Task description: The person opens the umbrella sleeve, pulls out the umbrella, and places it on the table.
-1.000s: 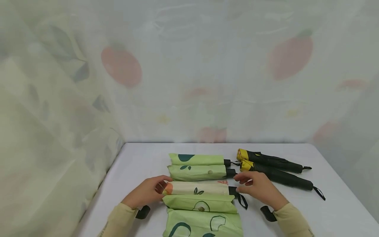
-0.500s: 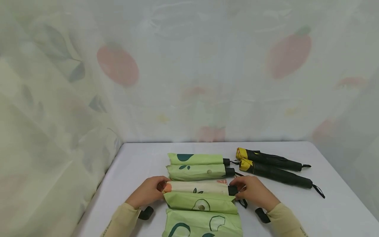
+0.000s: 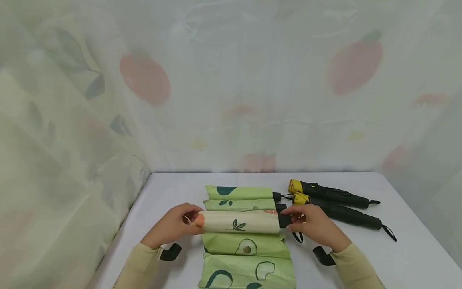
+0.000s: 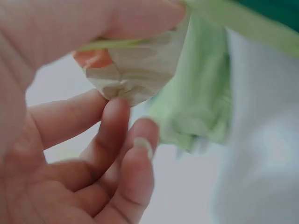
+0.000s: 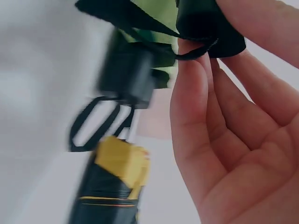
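Note:
A folded cream umbrella (image 3: 252, 222) with a leaf print lies level between my two hands in the head view, overlapping the green umbrellas around it. My left hand (image 3: 175, 224) pinches its orange-patterned fabric end; the left wrist view shows thumb and fingers on that gathered cloth end (image 4: 135, 70). At the other end, my right hand (image 3: 315, 224) grips the black handle (image 3: 284, 220). In the right wrist view, thumb and fingers close round this handle (image 5: 205, 28), and a black wrist strap (image 5: 140, 23) loops from it.
Two green umbrellas (image 3: 238, 193) lie behind the cream one, and a green avocado-print umbrella (image 3: 265, 245) and another green one (image 3: 231, 273) lie in front. Two black-and-yellow umbrellas (image 3: 346, 214) rest at the back right. A patterned curtain (image 3: 231, 80) hangs behind the white table (image 3: 173, 188).
Both hands have closed on the ends of the cream umbrella. It has risen from between the green ones and now covers part of the green umbrella behind it.

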The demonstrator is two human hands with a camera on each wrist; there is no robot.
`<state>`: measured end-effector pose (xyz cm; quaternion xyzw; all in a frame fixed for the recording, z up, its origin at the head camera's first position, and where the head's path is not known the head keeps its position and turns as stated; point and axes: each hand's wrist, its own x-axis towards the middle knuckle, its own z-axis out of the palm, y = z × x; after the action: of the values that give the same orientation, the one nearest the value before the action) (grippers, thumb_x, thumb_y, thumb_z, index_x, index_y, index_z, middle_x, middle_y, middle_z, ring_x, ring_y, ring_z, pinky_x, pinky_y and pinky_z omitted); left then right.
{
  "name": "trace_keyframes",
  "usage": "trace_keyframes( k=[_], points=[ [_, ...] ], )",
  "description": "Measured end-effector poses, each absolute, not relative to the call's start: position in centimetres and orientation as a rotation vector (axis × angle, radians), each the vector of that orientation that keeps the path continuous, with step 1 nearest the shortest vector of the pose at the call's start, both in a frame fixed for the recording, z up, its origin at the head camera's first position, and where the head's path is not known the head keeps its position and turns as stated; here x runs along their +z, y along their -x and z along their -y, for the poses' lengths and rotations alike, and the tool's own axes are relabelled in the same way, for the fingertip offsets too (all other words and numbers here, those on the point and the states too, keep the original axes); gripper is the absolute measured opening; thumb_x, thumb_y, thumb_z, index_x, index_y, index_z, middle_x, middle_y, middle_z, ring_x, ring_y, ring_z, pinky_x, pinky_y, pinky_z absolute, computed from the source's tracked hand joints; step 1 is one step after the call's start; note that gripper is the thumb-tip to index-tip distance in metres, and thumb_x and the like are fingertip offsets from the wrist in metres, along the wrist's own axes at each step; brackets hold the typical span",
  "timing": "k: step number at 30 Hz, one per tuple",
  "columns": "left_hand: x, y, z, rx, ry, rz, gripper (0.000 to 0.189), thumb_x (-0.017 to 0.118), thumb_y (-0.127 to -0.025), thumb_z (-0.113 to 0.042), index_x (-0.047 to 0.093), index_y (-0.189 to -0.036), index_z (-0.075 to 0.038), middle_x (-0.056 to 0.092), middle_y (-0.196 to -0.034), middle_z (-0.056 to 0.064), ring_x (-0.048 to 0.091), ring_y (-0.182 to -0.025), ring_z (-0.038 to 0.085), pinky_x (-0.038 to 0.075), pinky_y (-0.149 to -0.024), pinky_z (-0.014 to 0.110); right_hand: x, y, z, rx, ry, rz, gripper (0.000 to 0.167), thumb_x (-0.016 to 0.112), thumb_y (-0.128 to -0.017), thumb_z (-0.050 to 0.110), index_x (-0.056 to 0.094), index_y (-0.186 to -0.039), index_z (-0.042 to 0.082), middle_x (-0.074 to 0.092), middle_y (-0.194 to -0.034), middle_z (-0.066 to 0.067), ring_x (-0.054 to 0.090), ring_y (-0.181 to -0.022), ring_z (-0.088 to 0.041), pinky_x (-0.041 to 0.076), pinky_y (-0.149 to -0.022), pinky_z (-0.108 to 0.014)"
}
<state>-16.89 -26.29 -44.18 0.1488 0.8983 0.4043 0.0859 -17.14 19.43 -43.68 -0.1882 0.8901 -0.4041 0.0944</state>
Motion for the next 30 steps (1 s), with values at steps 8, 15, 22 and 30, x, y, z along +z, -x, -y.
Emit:
trace_keyframes(
  k=[8,15,22,30],
  points=[
    [-41.5,17.2,25.7,1.625,-0.407,-2.409,0.047,0.082,-0.098,-0.021,0.064,-0.141,-0.024,0.066,-0.135,0.008,0.068,-0.110,0.021,0.059,-0.088,0.031,-41.1,16.8,-19.9,-1.376,0.598,-2.676,0.039,0.084,-0.096,0.025,0.075,-0.133,0.017,0.076,-0.123,-0.005,0.069,-0.098,-0.008,0.060,-0.087,-0.026],
    [-40.3,17.4,24.4,1.771,-0.441,-2.320,0.071,0.090,-0.091,-0.019,0.058,-0.154,-0.027,0.062,-0.142,0.008,0.068,-0.099,0.018,0.063,-0.082,0.030,-40.8,16.4,-19.9,-1.665,0.488,-2.452,0.045,0.077,-0.103,0.024,0.065,-0.145,0.014,0.072,-0.133,-0.014,0.078,-0.107,-0.020,0.062,-0.090,-0.030],
    [-40.4,17.2,24.2,1.730,-0.351,-2.397,0.064,0.096,-0.084,-0.025,0.068,-0.142,-0.024,0.067,-0.139,0.007,0.069,-0.115,0.028,0.065,-0.091,0.036,-41.2,16.5,-19.2,-1.805,0.427,-2.326,0.049,0.079,-0.101,0.024,0.064,-0.145,0.013,0.067,-0.142,-0.014,0.075,-0.112,-0.013,0.061,-0.093,-0.030],
    [-41.3,16.8,24.1,1.749,-0.411,-2.366,0.067,0.093,-0.087,-0.024,0.065,-0.147,-0.032,0.066,-0.141,0.005,0.071,-0.098,0.019,0.067,-0.083,0.034,-41.3,16.4,-18.6,-1.794,0.363,-2.371,0.056,0.083,-0.098,0.023,0.062,-0.147,0.006,0.063,-0.152,-0.017,0.069,-0.120,0.001,0.059,-0.102,-0.029]
  ],
)
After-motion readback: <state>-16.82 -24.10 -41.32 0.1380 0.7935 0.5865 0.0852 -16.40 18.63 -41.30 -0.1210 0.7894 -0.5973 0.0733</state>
